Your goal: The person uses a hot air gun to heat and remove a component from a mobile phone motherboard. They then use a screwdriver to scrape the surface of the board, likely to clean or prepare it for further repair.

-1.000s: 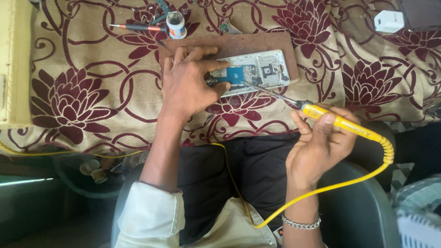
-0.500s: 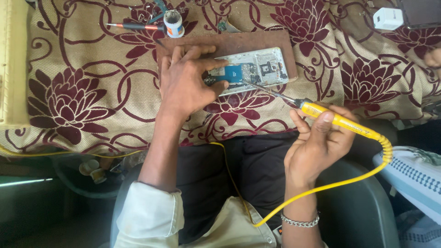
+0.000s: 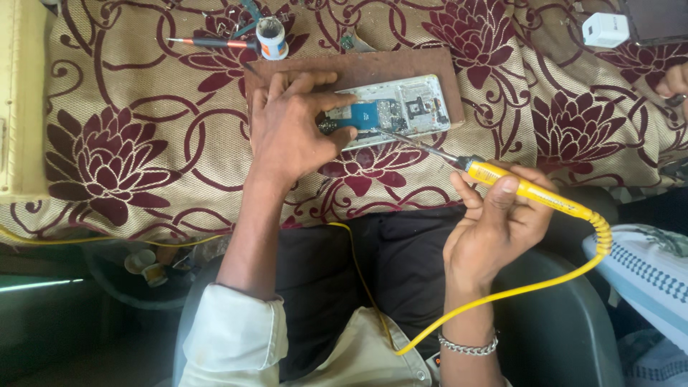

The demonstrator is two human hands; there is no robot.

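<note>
An opened phone (image 3: 401, 109) with its circuit board bare lies on a brown board (image 3: 380, 66) on the flowered cloth. My left hand (image 3: 290, 129) presses down on the phone's left end, fingers spread over it. My right hand (image 3: 494, 222) grips a yellow soldering iron (image 3: 530, 192) like a pen. Its metal tip (image 3: 401, 138) reaches the lower edge of the circuit board. The iron's yellow cord (image 3: 516, 290) loops down across my lap.
A small round tin (image 3: 271, 37) and a red-handled screwdriver (image 3: 211, 44) lie behind the board. A white charger block (image 3: 605, 29) sits at the far right, near another person's fingers (image 3: 674, 80). A yellowish box (image 3: 21, 107) stands at the left edge.
The view has drifted slightly. Both hands keep their hold, and the iron's tip stays at the circuit board. A patterned white object has come into view at the lower right.
</note>
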